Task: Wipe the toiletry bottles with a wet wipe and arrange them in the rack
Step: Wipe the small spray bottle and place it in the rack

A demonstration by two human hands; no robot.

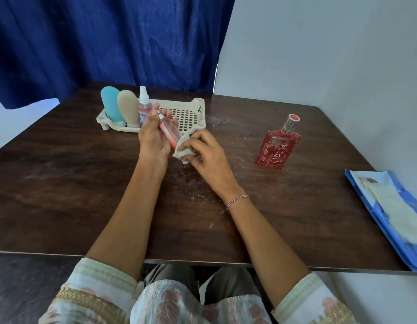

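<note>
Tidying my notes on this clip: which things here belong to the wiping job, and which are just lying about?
Job: slim pink bottle in left hand, wipe in right hand, rack, blue tube, beige tube, spray bottle, red perfume bottle, wipe pack.
Not the job: blue curtain, bracelet.

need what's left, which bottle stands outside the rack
The red perfume bottle at right. The blue tube, beige tube and spray bottle stand in the rack; the left hand holds the slim pink bottle.

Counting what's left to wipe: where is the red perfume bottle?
In the head view, the red perfume bottle stands untouched on the table, right of the rack.
</note>
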